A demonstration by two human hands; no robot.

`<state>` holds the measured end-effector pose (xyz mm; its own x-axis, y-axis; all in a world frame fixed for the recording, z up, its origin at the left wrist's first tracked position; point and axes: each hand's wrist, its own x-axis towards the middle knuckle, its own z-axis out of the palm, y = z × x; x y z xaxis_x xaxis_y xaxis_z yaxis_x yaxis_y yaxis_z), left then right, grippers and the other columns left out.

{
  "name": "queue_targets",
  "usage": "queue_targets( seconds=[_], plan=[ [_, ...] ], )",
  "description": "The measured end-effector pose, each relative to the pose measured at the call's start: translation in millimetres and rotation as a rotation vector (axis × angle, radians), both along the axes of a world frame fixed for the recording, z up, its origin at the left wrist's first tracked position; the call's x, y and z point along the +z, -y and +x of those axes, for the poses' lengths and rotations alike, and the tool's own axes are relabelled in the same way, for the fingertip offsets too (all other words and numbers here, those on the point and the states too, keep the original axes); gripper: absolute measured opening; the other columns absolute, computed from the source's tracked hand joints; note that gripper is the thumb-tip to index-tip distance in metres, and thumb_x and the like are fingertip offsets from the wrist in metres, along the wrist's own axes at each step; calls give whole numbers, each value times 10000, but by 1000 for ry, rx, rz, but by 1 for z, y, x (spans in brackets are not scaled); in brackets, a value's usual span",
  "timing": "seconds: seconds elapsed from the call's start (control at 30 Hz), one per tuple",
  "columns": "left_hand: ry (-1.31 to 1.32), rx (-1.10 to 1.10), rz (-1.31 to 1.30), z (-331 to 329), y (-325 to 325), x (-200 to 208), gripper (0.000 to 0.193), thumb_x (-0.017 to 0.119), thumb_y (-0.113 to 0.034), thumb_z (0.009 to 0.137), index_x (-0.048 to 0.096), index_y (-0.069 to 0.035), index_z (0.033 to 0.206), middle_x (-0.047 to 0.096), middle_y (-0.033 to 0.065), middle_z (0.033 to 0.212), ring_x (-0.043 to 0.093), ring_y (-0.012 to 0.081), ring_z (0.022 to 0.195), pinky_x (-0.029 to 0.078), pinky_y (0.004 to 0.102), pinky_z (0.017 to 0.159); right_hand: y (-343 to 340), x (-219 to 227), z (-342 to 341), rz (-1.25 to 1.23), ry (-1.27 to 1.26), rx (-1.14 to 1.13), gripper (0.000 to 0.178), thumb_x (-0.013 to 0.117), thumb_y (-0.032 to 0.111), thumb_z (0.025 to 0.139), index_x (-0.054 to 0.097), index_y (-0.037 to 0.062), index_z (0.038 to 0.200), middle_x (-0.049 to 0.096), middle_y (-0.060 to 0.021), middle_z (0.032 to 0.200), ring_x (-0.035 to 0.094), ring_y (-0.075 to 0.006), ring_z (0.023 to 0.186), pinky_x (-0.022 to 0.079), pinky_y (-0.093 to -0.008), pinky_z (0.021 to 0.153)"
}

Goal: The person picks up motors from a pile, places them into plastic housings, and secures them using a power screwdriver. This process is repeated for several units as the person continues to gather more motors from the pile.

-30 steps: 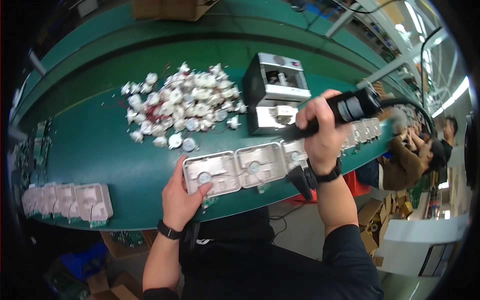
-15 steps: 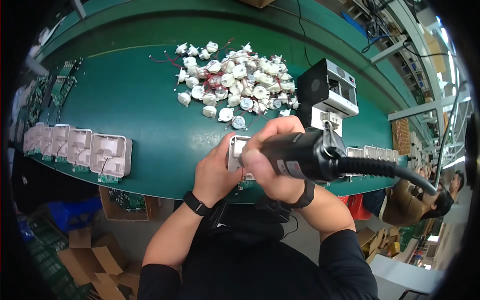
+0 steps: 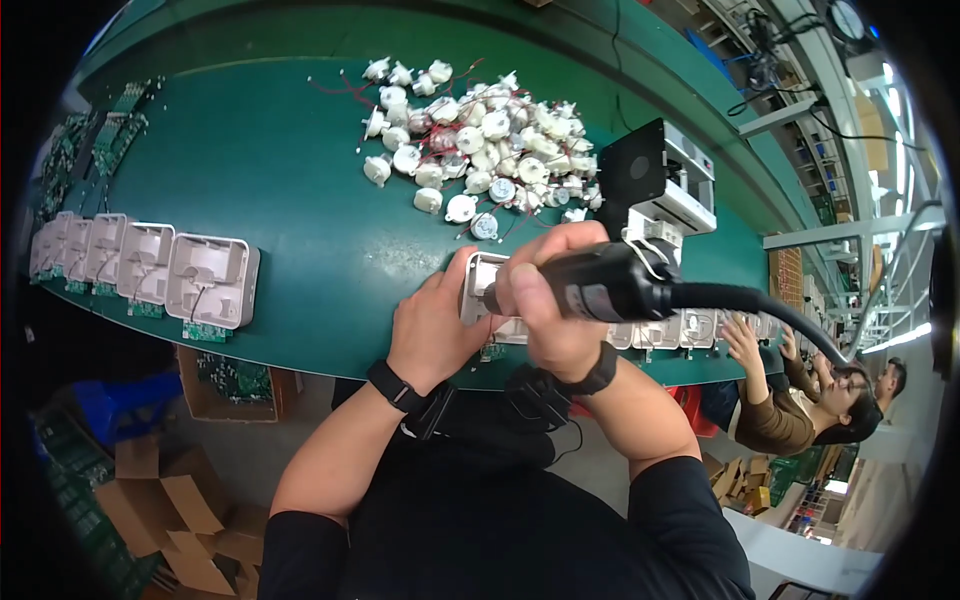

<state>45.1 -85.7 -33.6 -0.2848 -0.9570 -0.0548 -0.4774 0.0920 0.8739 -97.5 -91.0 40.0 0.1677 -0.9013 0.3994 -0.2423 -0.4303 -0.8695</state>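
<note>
Tool (image 3: 605,285), black and round-bodied, is filling the right hand (image 3: 560,335), whose fingers are curling around it. Its thick cable (image 3: 745,297) is trailing off to the right. The nose is pointing left over a white box (image 3: 477,283) near the table's front edge; the hand is hiding whether the two are touching. The left hand (image 3: 432,325) is holding that box's left end, thumb and fingers parting around the corner. White round parts (image 3: 490,145) with red wires are lying heaped behind. More boxes (image 3: 207,285) are standing in a row on the left, and a co-worker's hand (image 3: 742,342) is reaching over the table (image 3: 330,230) at right.
</note>
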Motion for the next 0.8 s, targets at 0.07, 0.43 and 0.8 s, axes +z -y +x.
queue_targets(
  seconds=[0.07, 0.43, 0.8],
  plan=[
    [-12, -3, -43, -6, -2, -4, 780, 851, -356, 765, 469, -159, 1416, 707, 181, 1051, 693, 411, 927, 562, 487, 740, -3, 8, 1, 41, 71, -37, 304, 622, -19, 908, 412, 34, 1121, 585, -106, 811, 578, -153, 634, 508, -318, 579],
    [-57, -32, -32, -6, -13, -12, 818, 871, -257, 762, 471, -76, 1452, 732, 162, 1028, 711, 330, 905, 554, 406, 778, 26, 188, -168, -333, 324, -654, 336, 733, 297, 951, 522, 43, 1013, 568, -41, 756, 577, -142, 594, 483, -289, 563],
    [76, -4, 101, -4, -9, 5, 784, 826, -168, 834, 420, -24, 1489, 698, 82, 923, 669, 146, 775, 537, 296, 706, 126, 28, -368, 697, 225, -723, 573, 680, 542, 941, 567, -8, 1056, 648, -100, 806, 700, -232, 726, 560, -393, 573]
  ],
)
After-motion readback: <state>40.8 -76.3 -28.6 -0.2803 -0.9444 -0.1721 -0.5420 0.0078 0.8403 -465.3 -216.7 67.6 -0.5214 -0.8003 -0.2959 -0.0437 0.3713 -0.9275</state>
